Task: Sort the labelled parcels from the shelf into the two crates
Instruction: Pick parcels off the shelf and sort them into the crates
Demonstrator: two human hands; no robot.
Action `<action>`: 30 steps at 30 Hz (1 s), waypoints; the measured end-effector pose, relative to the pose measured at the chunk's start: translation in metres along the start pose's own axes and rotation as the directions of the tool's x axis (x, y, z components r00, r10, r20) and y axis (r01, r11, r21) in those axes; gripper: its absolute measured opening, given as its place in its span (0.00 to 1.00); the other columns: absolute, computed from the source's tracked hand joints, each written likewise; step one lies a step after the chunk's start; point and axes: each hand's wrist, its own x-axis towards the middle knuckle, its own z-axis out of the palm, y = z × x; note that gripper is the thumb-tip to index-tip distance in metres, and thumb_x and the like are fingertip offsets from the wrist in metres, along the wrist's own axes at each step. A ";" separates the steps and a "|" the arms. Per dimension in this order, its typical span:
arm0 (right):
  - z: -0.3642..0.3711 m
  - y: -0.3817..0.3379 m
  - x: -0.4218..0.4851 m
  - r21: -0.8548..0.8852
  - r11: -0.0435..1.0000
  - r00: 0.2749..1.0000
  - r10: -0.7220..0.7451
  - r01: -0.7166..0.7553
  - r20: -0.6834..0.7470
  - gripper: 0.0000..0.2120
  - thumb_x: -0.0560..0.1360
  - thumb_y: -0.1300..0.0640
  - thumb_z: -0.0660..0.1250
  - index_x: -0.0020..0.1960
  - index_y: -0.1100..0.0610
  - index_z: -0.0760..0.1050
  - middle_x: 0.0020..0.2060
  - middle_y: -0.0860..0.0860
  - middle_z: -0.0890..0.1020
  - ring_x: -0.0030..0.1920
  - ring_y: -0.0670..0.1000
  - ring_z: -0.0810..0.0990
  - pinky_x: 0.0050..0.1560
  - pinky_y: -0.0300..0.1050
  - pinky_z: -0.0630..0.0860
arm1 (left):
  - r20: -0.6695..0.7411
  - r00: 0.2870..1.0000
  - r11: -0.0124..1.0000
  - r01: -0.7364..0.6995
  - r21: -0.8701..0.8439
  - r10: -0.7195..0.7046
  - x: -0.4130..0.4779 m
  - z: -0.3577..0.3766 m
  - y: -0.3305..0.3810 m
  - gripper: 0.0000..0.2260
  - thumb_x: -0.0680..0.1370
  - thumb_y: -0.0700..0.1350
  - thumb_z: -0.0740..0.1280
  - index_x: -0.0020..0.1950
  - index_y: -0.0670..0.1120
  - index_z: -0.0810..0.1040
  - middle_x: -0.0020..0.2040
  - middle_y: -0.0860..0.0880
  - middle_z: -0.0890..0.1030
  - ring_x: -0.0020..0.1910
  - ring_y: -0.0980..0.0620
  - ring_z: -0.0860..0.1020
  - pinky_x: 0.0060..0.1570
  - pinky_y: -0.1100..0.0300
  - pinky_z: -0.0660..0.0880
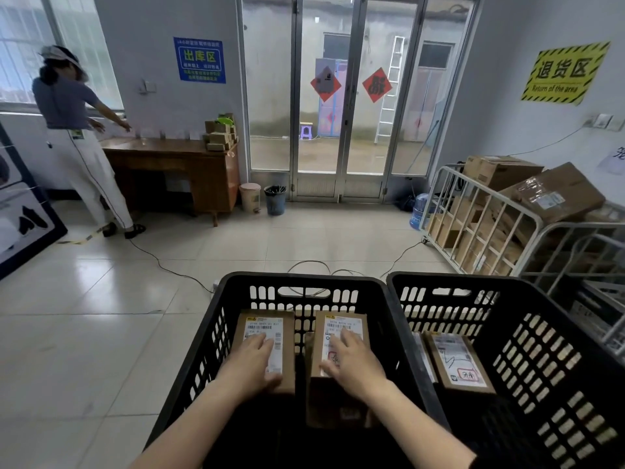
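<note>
Two black slotted crates stand side by side on the floor in front of me. Inside the left crate (304, 282), my left hand (252, 362) grips a brown labelled parcel (267, 324) from above. My right hand (353, 362) grips a second brown labelled parcel (341, 321) beside it, label up, resting on another brown box. The right crate (527, 299) holds a labelled parcel (456, 362) with red handwriting, and a further one partly hidden at its left. The shelf is out of view.
A metal cage trolley (480, 218) full of cardboard boxes stands at the right. Cables (314, 265) lie on the tiled floor beyond the crates. A person (77, 137) stands at a wooden desk (176, 170) at the far left. Two bins (263, 198) stand by the glass doors.
</note>
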 end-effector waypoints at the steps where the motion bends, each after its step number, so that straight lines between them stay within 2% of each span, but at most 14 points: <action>1: 0.000 0.001 0.002 -0.007 1.000 1.000 0.003 -0.003 0.013 0.26 0.78 0.45 0.58 0.72 0.55 0.60 0.74 0.53 0.58 0.75 0.54 0.54 0.73 0.50 0.57 | 0.012 1.000 1.000 0.007 -0.006 -0.007 0.001 0.001 -0.001 0.34 0.76 0.56 0.63 0.76 0.46 0.53 0.77 0.47 0.52 0.76 0.49 0.51 0.74 0.52 0.53; 5: 0.002 0.002 0.003 -0.037 0.999 1.000 0.000 0.001 0.021 0.27 0.78 0.44 0.57 0.73 0.55 0.59 0.74 0.54 0.58 0.75 0.54 0.53 0.74 0.51 0.57 | 0.056 0.998 0.999 0.024 -0.048 -0.022 0.000 0.001 -0.001 0.34 0.77 0.56 0.62 0.77 0.46 0.51 0.77 0.47 0.51 0.76 0.49 0.50 0.74 0.51 0.52; 12: -0.006 -0.009 -0.004 -0.078 0.997 0.999 0.025 -0.023 0.027 0.26 0.78 0.46 0.59 0.71 0.56 0.61 0.70 0.55 0.63 0.72 0.55 0.60 0.70 0.52 0.63 | 0.002 1.000 0.999 0.022 -0.024 -0.022 -0.020 -0.010 0.010 0.31 0.77 0.56 0.61 0.76 0.45 0.54 0.77 0.47 0.55 0.75 0.49 0.53 0.73 0.54 0.56; 19: -0.010 -0.011 -0.043 -0.059 0.997 0.999 -0.041 0.041 0.000 0.29 0.79 0.45 0.54 0.77 0.53 0.50 0.77 0.53 0.53 0.76 0.53 0.50 0.76 0.51 0.50 | -0.058 0.998 1.000 0.015 -0.009 -0.015 -0.047 -0.028 0.028 0.30 0.78 0.56 0.60 0.75 0.45 0.55 0.76 0.47 0.57 0.75 0.50 0.54 0.73 0.55 0.54; 25: -0.022 -0.012 -0.080 -0.049 0.996 0.997 -0.072 0.071 -0.027 0.30 0.79 0.45 0.57 0.76 0.53 0.52 0.76 0.53 0.55 0.76 0.53 0.52 0.76 0.50 0.51 | -0.147 0.989 0.999 -0.036 0.011 0.037 -0.069 -0.041 0.050 0.29 0.78 0.56 0.60 0.74 0.45 0.58 0.75 0.47 0.60 0.74 0.50 0.57 0.72 0.56 0.56; 30: -0.035 -0.012 -0.111 -0.059 0.996 0.995 -0.065 0.060 -0.076 0.30 0.78 0.45 0.58 0.76 0.54 0.53 0.75 0.54 0.57 0.75 0.53 0.55 0.75 0.50 0.53 | -0.154 0.985 0.997 -0.081 0.019 0.083 -0.091 -0.043 0.063 0.29 0.77 0.56 0.61 0.75 0.46 0.58 0.75 0.47 0.59 0.75 0.49 0.56 0.73 0.53 0.56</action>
